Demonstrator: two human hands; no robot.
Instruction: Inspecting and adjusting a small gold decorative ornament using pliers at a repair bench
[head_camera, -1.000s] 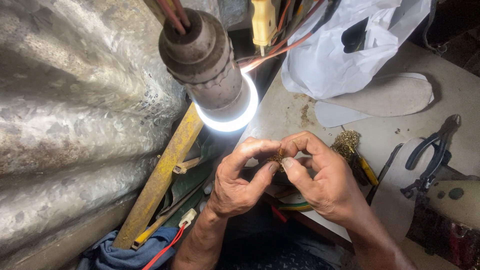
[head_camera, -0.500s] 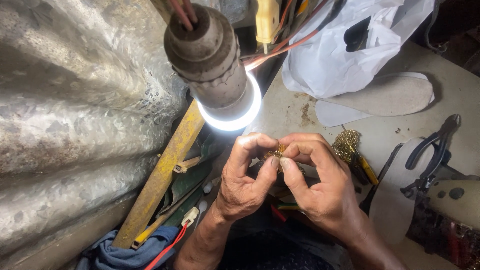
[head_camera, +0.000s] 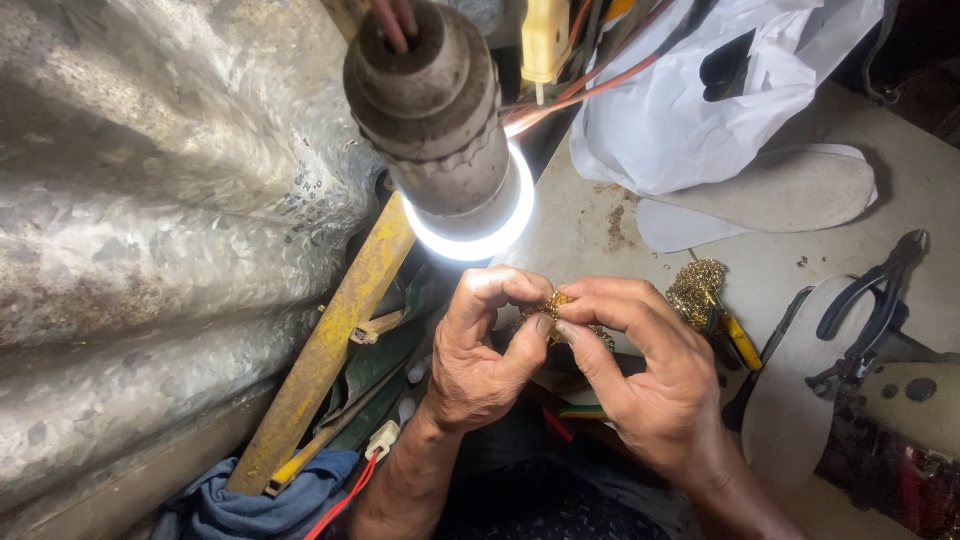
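The head camera is looking steeply down from close above the worktable (head_camera: 600, 215). A hanging lamp (head_camera: 440, 130) is crowding the near top, just under the lens.

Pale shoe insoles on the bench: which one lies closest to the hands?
The narrow pale insole at the lower right, beside the black pliers, just right of the right hand. The other wide grey insole lies farther up, against the white plastic bag.

Count on and about the worktop (head_camera: 940, 200): two hands (head_camera: 480, 350) (head_camera: 650, 385), one small gold chain piece (head_camera: 556, 304) between them, one gold chain heap (head_camera: 697, 290), two shoe insoles (head_camera: 770, 195) (head_camera: 785, 400), one white plastic bag (head_camera: 680, 110), one lit lamp (head_camera: 440, 120), one black pliers (head_camera: 870, 300).
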